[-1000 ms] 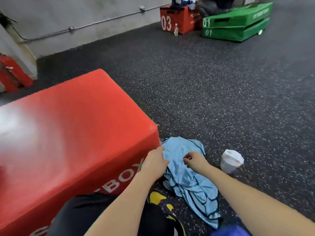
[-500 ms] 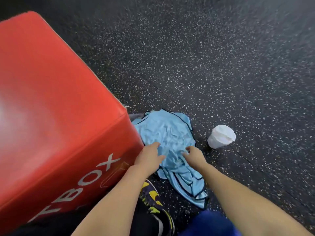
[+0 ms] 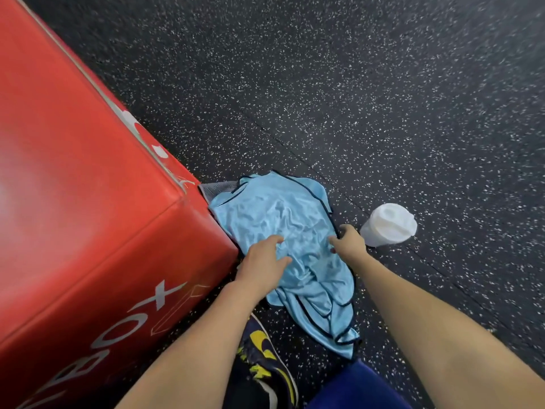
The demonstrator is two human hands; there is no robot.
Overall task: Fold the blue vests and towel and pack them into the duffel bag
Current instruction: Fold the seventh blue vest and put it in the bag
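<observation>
A crumpled pile of light blue vests (image 3: 283,214) with dark trim lies on the speckled floor against the corner of a red box. Under its far left edge a grey towel (image 3: 216,187) shows one corner; the rest is hidden. My left hand (image 3: 261,262) rests on the near left part of the pile, fingers spread and lightly bent over the fabric. At the pile's right edge my right hand (image 3: 348,242) pinches the dark trim between thumb and fingers. No duffel bag is clearly in view.
A big red padded box (image 3: 88,202) fills the left side. A white lidded cup (image 3: 387,224) lies on the floor just right of my right hand. A dark shoe with yellow marks (image 3: 265,364) and dark blue fabric (image 3: 356,388) sit at the bottom edge.
The view has tilted down and closer to the pile. My right hand has shifted from the middle of the vests to their right edge; my left hand stays on the fabric.
</observation>
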